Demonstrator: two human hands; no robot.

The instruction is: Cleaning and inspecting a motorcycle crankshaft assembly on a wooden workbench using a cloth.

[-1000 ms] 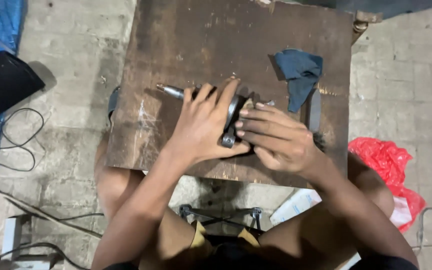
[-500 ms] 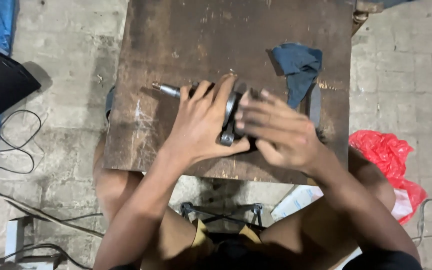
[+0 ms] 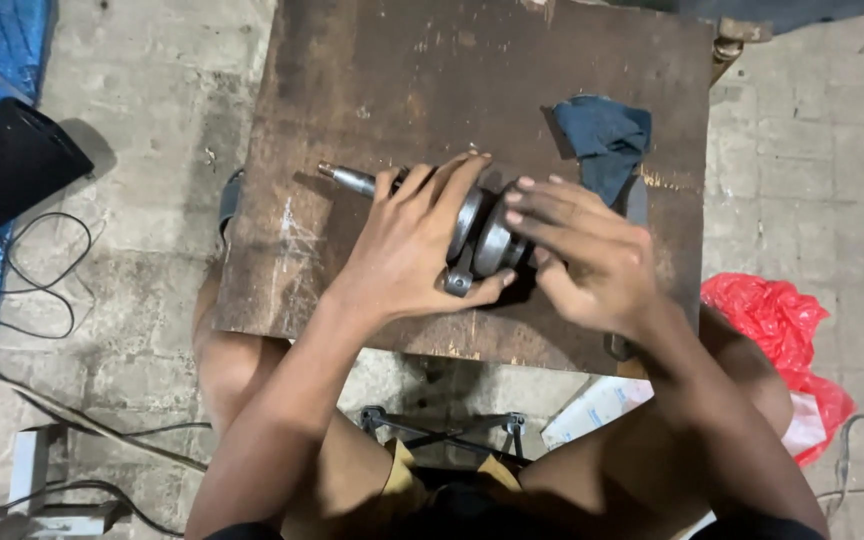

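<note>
Gripping the steel crankshaft [image 3: 472, 235] mid-table, my left hand [image 3: 407, 250] wraps its shaft while my right hand [image 3: 592, 255] lays spread fingers on its webs. A crumpled red plastic bag [image 3: 782, 325] lies right, a white carton [image 3: 597, 410] near it under the wooden table [image 3: 402, 90].

1 view only, head-mounted, looking nearly straight down from above the person's own lap. Close range: the counter [image 3: 402, 90] fills the upper centre of the frame, both hands [image 3: 512, 250] sit dead centre, forearms enter from the bottom edge. Paved floor [image 3: 132, 110] shows at left and right margins. No 2nd camera, so no shared overlap.
</note>
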